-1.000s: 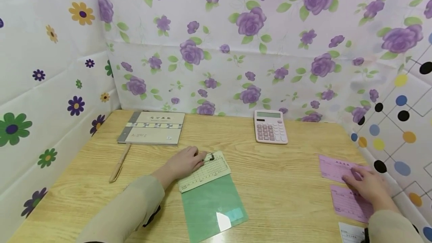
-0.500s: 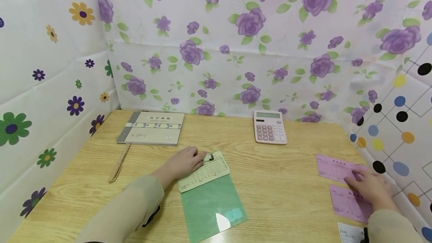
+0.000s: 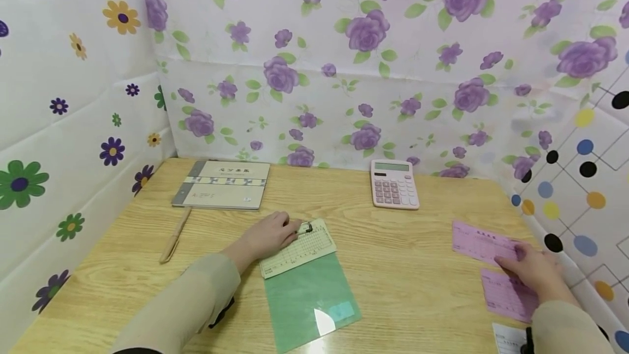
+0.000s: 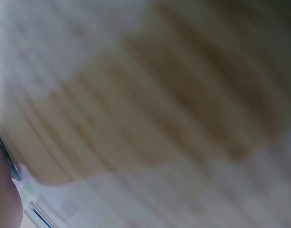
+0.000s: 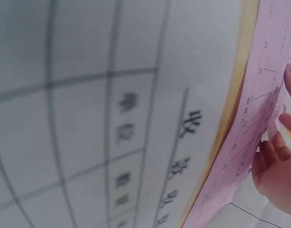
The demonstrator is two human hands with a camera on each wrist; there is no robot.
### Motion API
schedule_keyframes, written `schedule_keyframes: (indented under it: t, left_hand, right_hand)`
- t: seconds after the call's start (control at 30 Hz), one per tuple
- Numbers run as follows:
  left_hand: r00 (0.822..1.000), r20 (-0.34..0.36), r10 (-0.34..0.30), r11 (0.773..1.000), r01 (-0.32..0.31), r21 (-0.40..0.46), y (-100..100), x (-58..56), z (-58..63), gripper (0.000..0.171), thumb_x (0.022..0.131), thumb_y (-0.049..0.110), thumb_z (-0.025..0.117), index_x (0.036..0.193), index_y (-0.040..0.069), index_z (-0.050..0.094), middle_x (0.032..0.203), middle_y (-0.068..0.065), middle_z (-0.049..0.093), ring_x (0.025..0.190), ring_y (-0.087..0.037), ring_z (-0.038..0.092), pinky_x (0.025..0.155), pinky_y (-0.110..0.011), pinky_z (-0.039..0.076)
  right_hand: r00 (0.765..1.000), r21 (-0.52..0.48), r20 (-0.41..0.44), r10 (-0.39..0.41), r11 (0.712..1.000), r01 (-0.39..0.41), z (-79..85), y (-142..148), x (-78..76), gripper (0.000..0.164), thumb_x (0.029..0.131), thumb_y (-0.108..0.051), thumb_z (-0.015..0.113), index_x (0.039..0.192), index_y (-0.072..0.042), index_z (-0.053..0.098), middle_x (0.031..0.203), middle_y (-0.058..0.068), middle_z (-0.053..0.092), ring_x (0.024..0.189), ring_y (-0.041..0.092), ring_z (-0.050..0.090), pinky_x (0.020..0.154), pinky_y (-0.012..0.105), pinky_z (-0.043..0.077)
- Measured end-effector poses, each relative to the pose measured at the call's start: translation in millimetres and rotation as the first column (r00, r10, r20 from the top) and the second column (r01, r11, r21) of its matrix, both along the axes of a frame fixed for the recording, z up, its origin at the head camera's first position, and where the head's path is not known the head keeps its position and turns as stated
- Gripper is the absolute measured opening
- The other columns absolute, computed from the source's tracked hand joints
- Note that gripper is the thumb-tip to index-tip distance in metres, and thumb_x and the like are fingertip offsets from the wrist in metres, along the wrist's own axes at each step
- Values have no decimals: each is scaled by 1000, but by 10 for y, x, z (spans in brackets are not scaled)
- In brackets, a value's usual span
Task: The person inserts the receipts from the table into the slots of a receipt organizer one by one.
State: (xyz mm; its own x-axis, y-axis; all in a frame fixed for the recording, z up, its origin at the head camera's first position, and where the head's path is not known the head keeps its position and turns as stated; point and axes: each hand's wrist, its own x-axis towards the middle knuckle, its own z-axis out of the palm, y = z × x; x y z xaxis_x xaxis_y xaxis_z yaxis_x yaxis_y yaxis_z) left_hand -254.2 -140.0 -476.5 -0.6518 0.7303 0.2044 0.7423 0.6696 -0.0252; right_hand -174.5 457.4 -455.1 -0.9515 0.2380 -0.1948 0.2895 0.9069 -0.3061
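My left hand (image 3: 267,236) grips the top of a green see-through clipboard (image 3: 312,302) beside its metal clip (image 3: 308,228), fingers bent. Cream printed slips (image 3: 307,250) lie under the clip across the clipboard's upper part. At the right, my right hand (image 3: 535,275) pinches the right end of a pink printed slip (image 3: 481,242), thumb toward the left. Just below lies a second pink slip (image 3: 506,295), partly covered by that hand. A white printed slip (image 3: 508,337) is nearest me, its print large in the right wrist view. The left wrist view is mostly blurred wood grain.
A ledger book (image 3: 223,184) with a grey spine lies at the back left, a tan pen (image 3: 175,236) in front of it. A pink calculator (image 3: 395,184) stands at the back. Patterned cloth walls (image 3: 314,70) enclose the wooden table (image 3: 408,288).
The upper pink slip has slid a little left and up, its right end still in my right hand's fingers. My left hand stays at the clip.
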Motion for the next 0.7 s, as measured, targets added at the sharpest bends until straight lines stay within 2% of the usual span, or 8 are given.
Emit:
schedule_keyframes:
  t: [0.17,0.37,0.53,0.63,0.7]
  left_hand:
    - [1000,6,4,1000,-4,4,9,3,8,43,99,31,46,137,12,48,96,-3,47,79,-15,41,69,-30,39]
    - [1000,10,4,1000,-4,-1,11,-4,13,43,99,32,46,138,13,47,97,-4,47,80,-15,41,69,-30,39]
    - [1000,-1,1,1000,-1,-8,3,-15,-8,42,100,31,45,138,13,47,97,-4,46,81,-16,41,70,-31,40]
    - [1000,-7,-3,1000,3,-7,2,-15,-10,42,100,31,45,137,13,48,97,-4,46,80,-16,41,70,-31,39]
    - [1000,-7,-4,1000,4,-4,0,-10,-3,42,99,31,46,137,12,48,96,-4,46,80,-16,41,69,-31,39]
  right_hand:
    - [997,-36,3,-75,997,75,26,-55,-6,99,79,-61,63,133,15,29,120,44,26,113,60,12,93,67,18]
    - [991,-35,6,-132,991,132,56,-70,-28,95,80,-52,68,131,18,30,121,44,29,113,60,12,94,65,20]
    - [997,-42,-5,-72,997,72,45,-32,-31,87,81,-48,68,129,16,34,124,45,31,114,60,23,94,65,24]
    - [999,-93,-5,-47,995,47,41,-6,-23,83,83,-45,67,130,15,35,126,44,32,113,58,31,92,65,27]
    - [998,-148,3,-58,987,58,44,4,-21,82,85,-44,65,133,14,32,127,42,32,112,56,33,91,65,28]
